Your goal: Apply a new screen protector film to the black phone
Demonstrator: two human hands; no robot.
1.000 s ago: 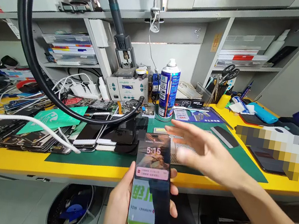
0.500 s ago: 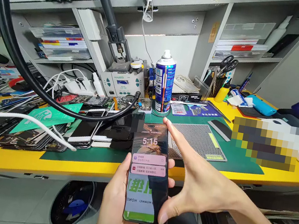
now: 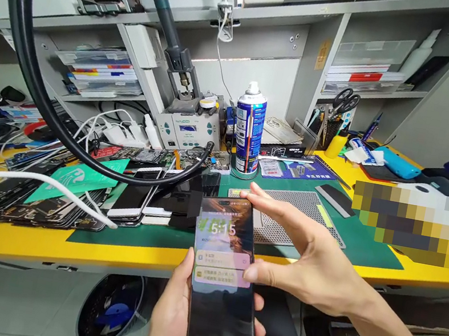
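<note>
A smartphone with a lit lock screen reading 5:15 is held upright over the bench's front edge. My left hand is closed around its lower half, thumb along the left side and fingertips showing at the right edge. At the upper right corner, my right hand is on the phone too. Its thumb tip rests at the screen's right edge by the notification panels, and its forefinger reaches the top edge. The other right fingers are partly hidden.
Behind the phone lie a green mat and a perforated metal plate. A blue spray can stands farther back. To the left are stacked phone parts and a black hose. A bin stands below.
The phone sits slightly lower in view. My right thumb has moved up from the lower right edge to beside the notifications. Reflections on the screen have shifted.
</note>
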